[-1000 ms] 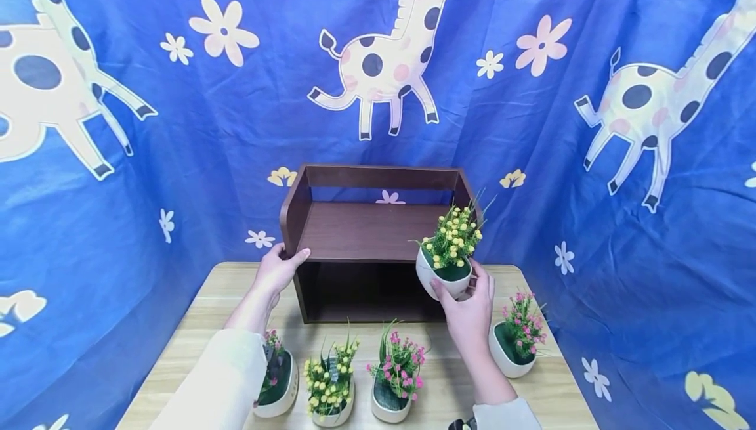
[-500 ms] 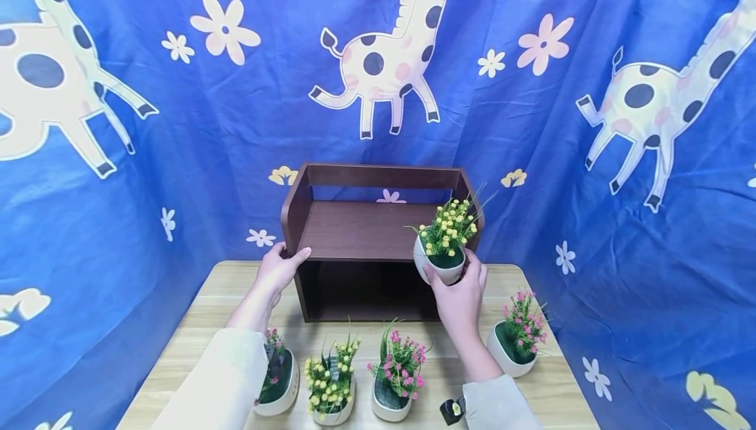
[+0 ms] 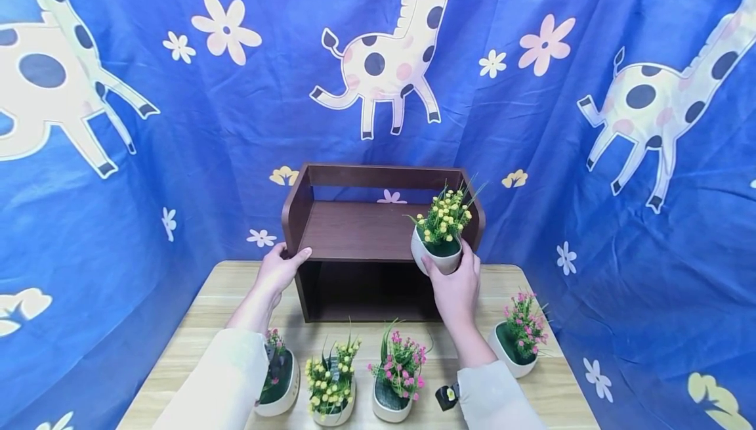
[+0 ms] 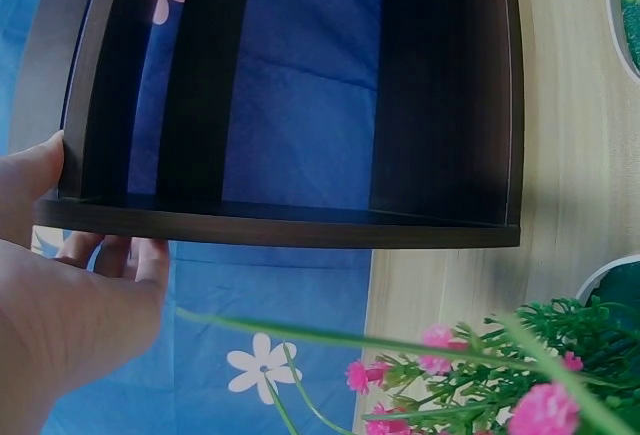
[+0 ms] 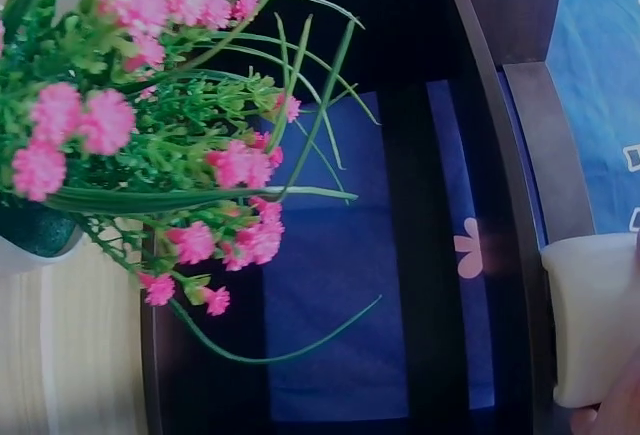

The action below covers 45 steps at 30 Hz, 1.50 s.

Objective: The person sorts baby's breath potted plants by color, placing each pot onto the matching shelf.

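Observation:
A potted plant with yellow flowers (image 3: 436,258) is in my right hand (image 3: 457,292), thumb and fingers around its white pot. It is at the front right of the upper board of a dark brown two-tier shelf (image 3: 360,230). In the right wrist view the white pot (image 5: 598,315) shows right at the board's front edge. My left hand (image 3: 276,274) grips the shelf's left side panel. Its thumb lies on the front edge and its other fingers reach around the outer face, as the left wrist view shows for the left hand (image 4: 85,320).
On the wooden table (image 3: 218,285) stand a pink-flowered plant (image 3: 285,387) partly behind my left sleeve, a yellow-flowered plant (image 3: 331,387), a pink-flowered plant (image 3: 394,381), and another pink one (image 3: 516,341) at the right. A blue giraffe-print curtain (image 3: 236,121) surrounds the table.
My right hand has moved the yellow-flowered plant forward and slightly left, from in front of the shelf's right side to the upper board's front edge. My left hand has stayed on the side panel.

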{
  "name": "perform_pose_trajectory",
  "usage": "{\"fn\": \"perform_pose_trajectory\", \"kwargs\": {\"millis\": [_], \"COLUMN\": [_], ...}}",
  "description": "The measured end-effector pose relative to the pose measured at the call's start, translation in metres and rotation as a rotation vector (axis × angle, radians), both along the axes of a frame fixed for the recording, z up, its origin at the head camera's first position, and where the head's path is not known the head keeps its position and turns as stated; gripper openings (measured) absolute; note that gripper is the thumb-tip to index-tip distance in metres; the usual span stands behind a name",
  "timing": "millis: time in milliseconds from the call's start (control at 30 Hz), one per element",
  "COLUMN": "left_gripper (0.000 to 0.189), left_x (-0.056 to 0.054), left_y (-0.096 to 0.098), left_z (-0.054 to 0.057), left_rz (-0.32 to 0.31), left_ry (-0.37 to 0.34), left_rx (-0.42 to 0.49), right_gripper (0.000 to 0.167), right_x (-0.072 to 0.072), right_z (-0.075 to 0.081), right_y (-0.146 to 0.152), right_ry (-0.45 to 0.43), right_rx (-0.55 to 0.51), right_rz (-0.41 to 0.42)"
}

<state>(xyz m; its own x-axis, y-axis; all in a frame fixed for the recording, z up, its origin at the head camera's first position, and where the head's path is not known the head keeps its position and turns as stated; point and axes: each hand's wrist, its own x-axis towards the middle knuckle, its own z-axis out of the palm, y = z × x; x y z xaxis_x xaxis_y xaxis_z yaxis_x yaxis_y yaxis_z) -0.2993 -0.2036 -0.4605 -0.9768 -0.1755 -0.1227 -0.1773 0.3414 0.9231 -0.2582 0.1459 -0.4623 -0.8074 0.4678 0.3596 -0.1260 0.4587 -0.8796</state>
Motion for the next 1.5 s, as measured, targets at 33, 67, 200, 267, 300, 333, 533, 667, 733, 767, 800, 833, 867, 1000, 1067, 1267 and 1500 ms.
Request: {"fn": "perform_pose_trajectory", "kwargs": {"millis": [33,67,200,267,300,333,533,667,733,767,800,833,867,1000,1067,1267,1500], "left_gripper": [0.077,0.077,0.077,0.077,0.077,0.077,0.074,0.074,0.073,0.073,0.072,0.071,0.071,0.072,0.073,0.075,0.076], "left_x": [0.000,0.000,-0.001,-0.001,-0.001,-0.001,-0.001,-0.001,-0.001,-0.001,-0.001,-0.001,-0.001,-0.001,-0.001,-0.001,0.000], "left_y": [0.000,0.000,0.000,0.000,0.001,0.001,0.001,0.001,0.001,0.001,0.001,0.001,0.001,0.001,0.000,-0.001,0.002], "left_z": [0.000,0.000,-0.002,-0.002,-0.003,-0.003,-0.002,-0.003,-0.003,-0.003,-0.004,-0.004,-0.004,-0.005,-0.005,-0.006,-0.004], "left_rz": [0.000,0.000,0.000,0.000,0.001,0.001,0.006,0.005,0.007,0.008,0.010,0.012,0.012,0.010,0.011,0.011,0.009], "left_ry": [-0.001,-0.003,-0.003,-0.001,0.000,0.001,0.008,0.011,0.015,0.017,0.018,0.020,0.022,0.023,0.021,0.018,0.014], "left_rx": [0.001,0.002,-0.001,-0.002,-0.003,-0.005,-0.007,-0.006,-0.009,-0.008,-0.007,-0.007,-0.009,-0.012,-0.014,-0.019,-0.022], "right_gripper": [0.091,0.092,0.093,0.093,0.092,0.092,0.092,0.094,0.095,0.096,0.097,0.098,0.100,0.103,0.104,0.105,0.106], "right_x": [-0.001,-0.002,-0.007,-0.011,-0.013,-0.015,-0.027,-0.034,-0.037,-0.038,-0.039,-0.041,-0.042,-0.046,-0.049,-0.056,-0.065], "right_z": [0.001,0.001,0.001,0.000,-0.001,-0.001,-0.001,-0.004,-0.005,-0.006,-0.007,-0.007,-0.008,-0.009,-0.009,-0.009,-0.007], "right_y": [0.000,-0.001,-0.002,-0.003,-0.003,-0.003,-0.004,-0.003,-0.002,-0.002,-0.001,-0.001,0.000,0.000,0.000,-0.001,0.000], "right_ry": [-0.008,-0.015,-0.025,-0.028,-0.029,-0.027,-0.019,-0.003,0.009,0.013,0.015,0.015,0.014,0.008,0.012,0.025,0.008], "right_rx": [0.001,0.000,-0.014,-0.030,-0.037,-0.046,-0.048,-0.018,-0.010,-0.004,0.003,0.012,0.020,0.057,0.071,0.113,0.181], "right_rz": [0.000,0.001,0.000,-0.004,-0.007,-0.008,-0.011,-0.016,-0.016,-0.015,-0.013,-0.013,-0.011,-0.005,0.001,-0.004,-0.024]}}
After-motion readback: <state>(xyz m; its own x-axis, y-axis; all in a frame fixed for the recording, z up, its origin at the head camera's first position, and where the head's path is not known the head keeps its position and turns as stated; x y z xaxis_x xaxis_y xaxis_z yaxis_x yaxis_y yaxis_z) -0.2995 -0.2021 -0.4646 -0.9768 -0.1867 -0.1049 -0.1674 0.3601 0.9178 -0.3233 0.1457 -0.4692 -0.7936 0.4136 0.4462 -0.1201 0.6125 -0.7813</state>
